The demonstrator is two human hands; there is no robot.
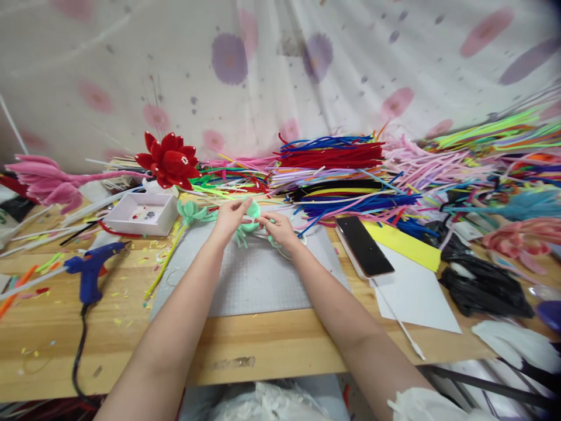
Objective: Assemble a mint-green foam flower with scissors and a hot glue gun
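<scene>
Over the grey cutting mat (pixel 267 295), my left hand (pixel 231 221) pinches a mint-green fuzzy pipe-cleaner petal (pixel 253 209) from its left side. My right hand (pixel 281 231) meets it from the right, its fingertips closed on the same mint-green piece. Which part each fingertip grips is too small to make out. More mint-green loops (pixel 241 235) hang just below my fingers. Left of my left hand lies a mint-green flower (pixel 191 211), near the mat's upper left corner. Some pale coiled stems lie partly hidden behind my right hand.
A blue glue gun (pixel 91 275) and a white box (pixel 144 214) stand to the left. A red flower (pixel 168 161) rises behind them. Bundles of coloured pipe cleaners (pixel 333 155) line the back. At right are a phone (pixel 364 245), white paper (pixel 416 292) and a black bag (pixel 484 289).
</scene>
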